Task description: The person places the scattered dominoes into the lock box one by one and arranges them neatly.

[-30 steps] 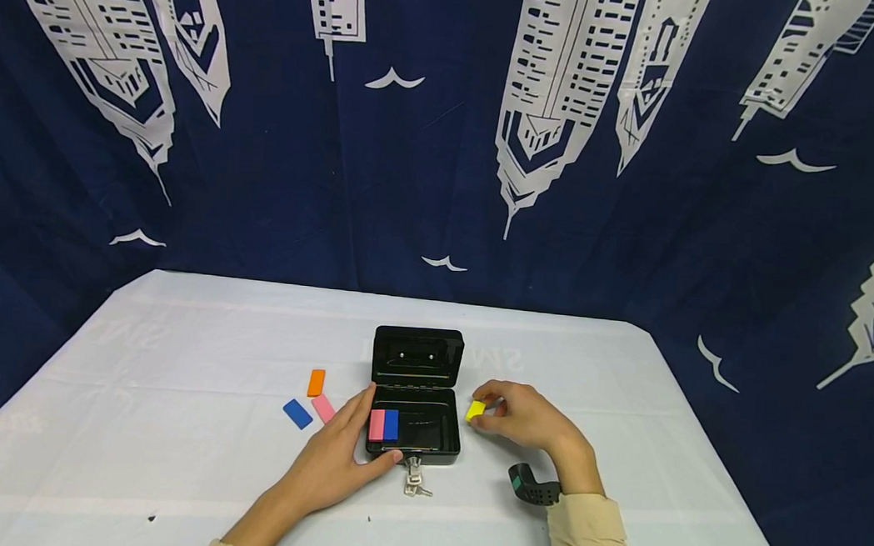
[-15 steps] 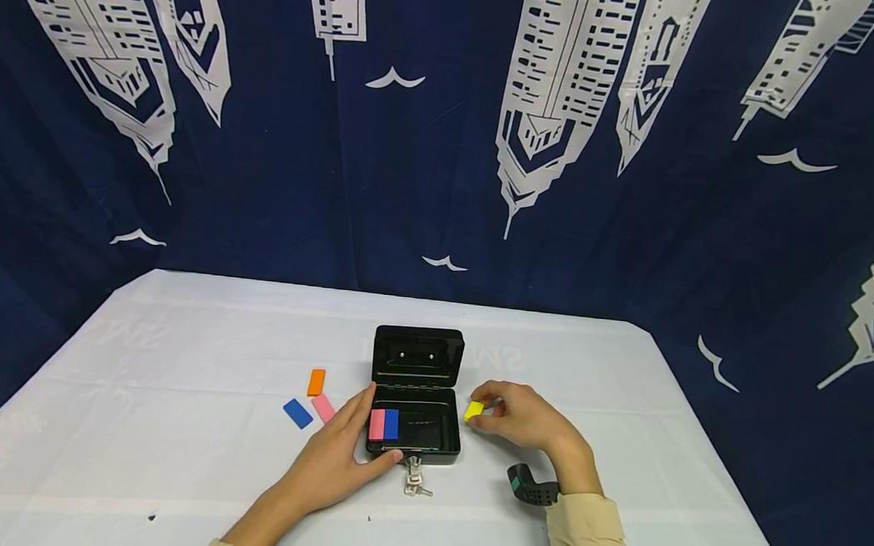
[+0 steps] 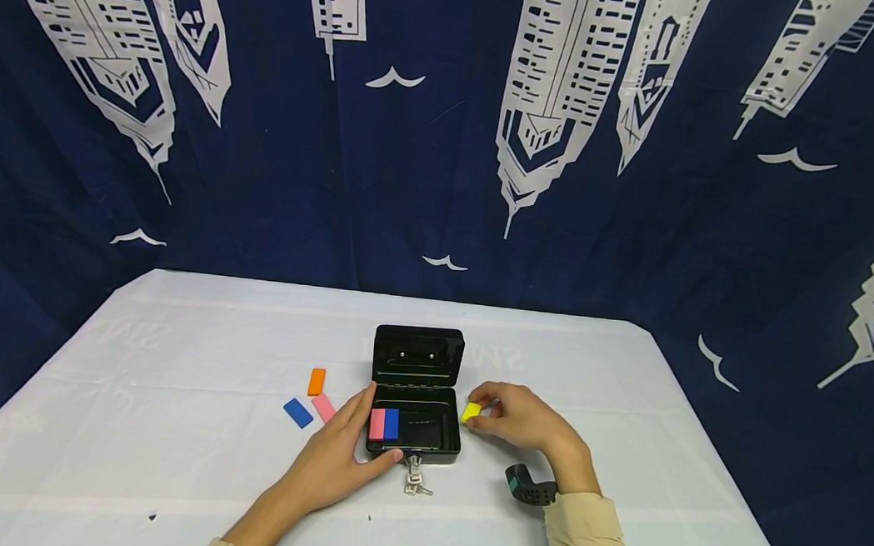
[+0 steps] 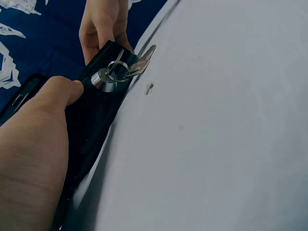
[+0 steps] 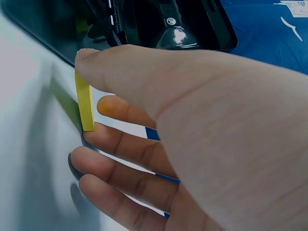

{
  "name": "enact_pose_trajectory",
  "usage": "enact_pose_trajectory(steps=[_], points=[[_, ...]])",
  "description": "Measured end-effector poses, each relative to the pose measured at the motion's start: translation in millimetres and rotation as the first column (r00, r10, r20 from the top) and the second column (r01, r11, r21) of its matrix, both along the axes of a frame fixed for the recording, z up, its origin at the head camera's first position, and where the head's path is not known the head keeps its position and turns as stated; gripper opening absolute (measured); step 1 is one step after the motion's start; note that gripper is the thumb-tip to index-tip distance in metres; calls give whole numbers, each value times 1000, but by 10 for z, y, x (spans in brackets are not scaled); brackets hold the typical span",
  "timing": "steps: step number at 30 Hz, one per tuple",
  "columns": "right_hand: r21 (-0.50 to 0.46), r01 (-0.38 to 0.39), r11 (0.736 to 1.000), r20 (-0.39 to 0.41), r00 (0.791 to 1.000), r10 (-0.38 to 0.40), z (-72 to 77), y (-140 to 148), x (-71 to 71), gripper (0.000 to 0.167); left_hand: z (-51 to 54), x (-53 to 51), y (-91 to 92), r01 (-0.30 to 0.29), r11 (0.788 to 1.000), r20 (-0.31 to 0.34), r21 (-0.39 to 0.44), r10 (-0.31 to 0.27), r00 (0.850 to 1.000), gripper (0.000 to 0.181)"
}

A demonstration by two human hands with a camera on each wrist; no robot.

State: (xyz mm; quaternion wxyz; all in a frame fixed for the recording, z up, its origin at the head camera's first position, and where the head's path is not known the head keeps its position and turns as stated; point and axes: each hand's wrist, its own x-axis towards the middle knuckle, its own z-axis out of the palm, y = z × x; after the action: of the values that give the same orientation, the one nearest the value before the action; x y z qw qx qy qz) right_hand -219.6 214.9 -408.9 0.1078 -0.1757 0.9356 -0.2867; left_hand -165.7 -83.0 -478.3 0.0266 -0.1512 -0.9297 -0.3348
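Note:
A black metal box (image 3: 431, 427) stands with its lid (image 3: 418, 357) raised; a pink block (image 3: 377, 425) and a blue block (image 3: 392, 425) lie side by side at its inner left. Along the box's left and front edges rests the left hand (image 3: 331, 465), fingers extended, its thumb beside the lock (image 4: 104, 80). Just right of the box, the right hand (image 3: 524, 419) pinches a yellow block (image 3: 471, 411) between thumb and fingers. In the right wrist view the yellow block (image 5: 85, 103) is held upright by the box wall, its top end under the thumb.
Left of the box lie an orange block (image 3: 316, 382), a blue block (image 3: 297, 413) and a pink block (image 3: 323, 407), the last close to the left hand's fingers. Keys (image 3: 418, 490) hang at the box front onto the white table (image 3: 135, 421). A dark blue printed cloth (image 3: 300, 173) hangs behind.
The right hand has shifted slightly left with the yellow block, closer to the box's right wall. The left hand and the box look unmoved.

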Motion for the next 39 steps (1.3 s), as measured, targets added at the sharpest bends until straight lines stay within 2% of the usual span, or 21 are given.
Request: enact_pose_trajectory(steps=[32,39], points=[[-4,5,1000,6,1000,-5,-26,1,-9,32,-6,-8,6,-2,1000,-4,3,2,1000,108],[3,7,1000,2,1000,-7,-24,3,-6,32,-13,-11,3,0,1000,-26,4,0,1000,107]])
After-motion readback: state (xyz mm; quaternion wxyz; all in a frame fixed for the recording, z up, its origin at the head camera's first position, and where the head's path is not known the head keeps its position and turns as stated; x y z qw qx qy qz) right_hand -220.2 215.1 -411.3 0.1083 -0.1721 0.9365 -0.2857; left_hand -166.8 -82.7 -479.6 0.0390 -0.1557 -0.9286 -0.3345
